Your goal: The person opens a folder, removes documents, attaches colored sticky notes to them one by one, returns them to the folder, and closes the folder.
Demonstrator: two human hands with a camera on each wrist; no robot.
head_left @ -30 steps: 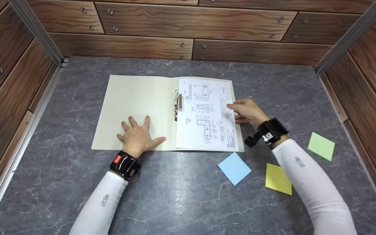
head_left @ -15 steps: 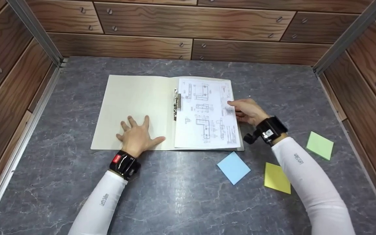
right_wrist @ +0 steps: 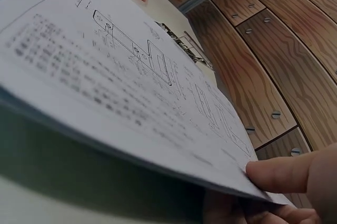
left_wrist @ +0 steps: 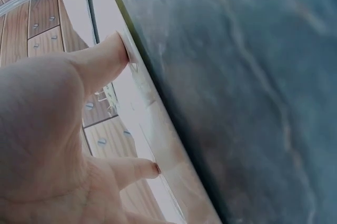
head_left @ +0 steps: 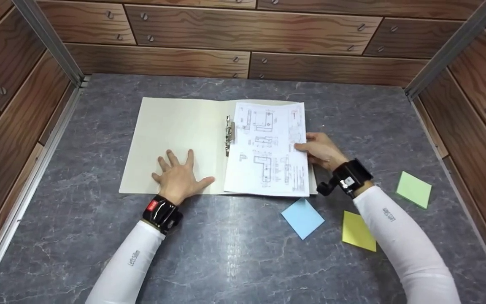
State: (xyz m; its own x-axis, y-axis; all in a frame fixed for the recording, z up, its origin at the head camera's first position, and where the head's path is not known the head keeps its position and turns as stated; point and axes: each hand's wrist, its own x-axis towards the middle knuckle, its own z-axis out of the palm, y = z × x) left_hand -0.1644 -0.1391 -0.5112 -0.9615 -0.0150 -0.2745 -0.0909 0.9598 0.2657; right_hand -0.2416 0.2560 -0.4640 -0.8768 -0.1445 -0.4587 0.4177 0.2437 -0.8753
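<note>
An open cream file folder (head_left: 175, 122) lies on the table, a metal clip (head_left: 229, 137) along its spine. My left hand (head_left: 177, 179) rests on the left cover with fingers spread; the left wrist view shows the thumb (left_wrist: 108, 58) at the folder's lower edge. On the right cover are printed drawing sheets (head_left: 247, 173). My right hand (head_left: 323, 150) pinches their right edge, thumb on top and fingers underneath. In the right wrist view the sheets (right_wrist: 105, 77) are raised off the cover at that edge, and the clip (right_wrist: 184, 45) shows beyond them.
In front of the folder lie a blue sticky-note pad (head_left: 303, 219) and a yellow pad (head_left: 357, 232), the latter partly under the right sleeve. A green pad (head_left: 414, 189) is farther right. Wood-patterned walls (head_left: 243, 31) enclose the grey marbled table (head_left: 209, 261) at the back and sides.
The drawing sheets have turned slightly and slid right, their upper right corner now past the folder's edge. My right hand has moved slightly towards me with them. My left hand stays in place.
</note>
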